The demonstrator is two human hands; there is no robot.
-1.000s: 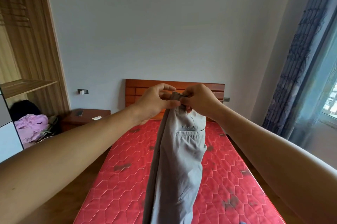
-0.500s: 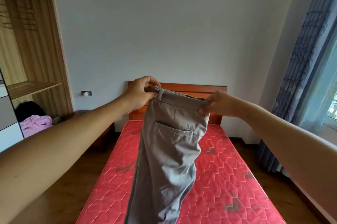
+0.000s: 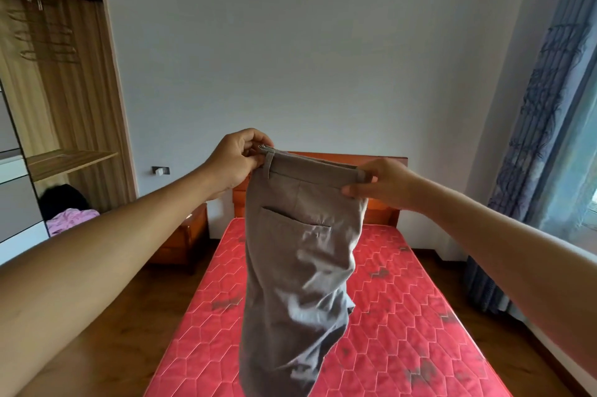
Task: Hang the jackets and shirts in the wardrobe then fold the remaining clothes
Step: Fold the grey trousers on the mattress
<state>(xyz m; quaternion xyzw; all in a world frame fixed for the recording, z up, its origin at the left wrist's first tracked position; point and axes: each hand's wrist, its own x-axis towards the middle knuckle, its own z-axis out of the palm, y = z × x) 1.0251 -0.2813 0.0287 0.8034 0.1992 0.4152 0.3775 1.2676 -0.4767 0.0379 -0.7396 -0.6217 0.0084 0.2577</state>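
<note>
The grey-brown cotton trousers (image 3: pixel 300 261) hang lengthwise downward, waistband stretched crosswise between the hands. The left hand (image 3: pixel 237 159) pinches the higher belt-loop corner, and the right hand (image 3: pixel 384 185) pinches the other end. The legs dangle above the red quilted mattress (image 3: pixel 410 306), probably the surface for folding.

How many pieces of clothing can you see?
2: grey trousers held over the bed, a pink garment low in the wardrobe. The dark heap above it may be another.
</note>
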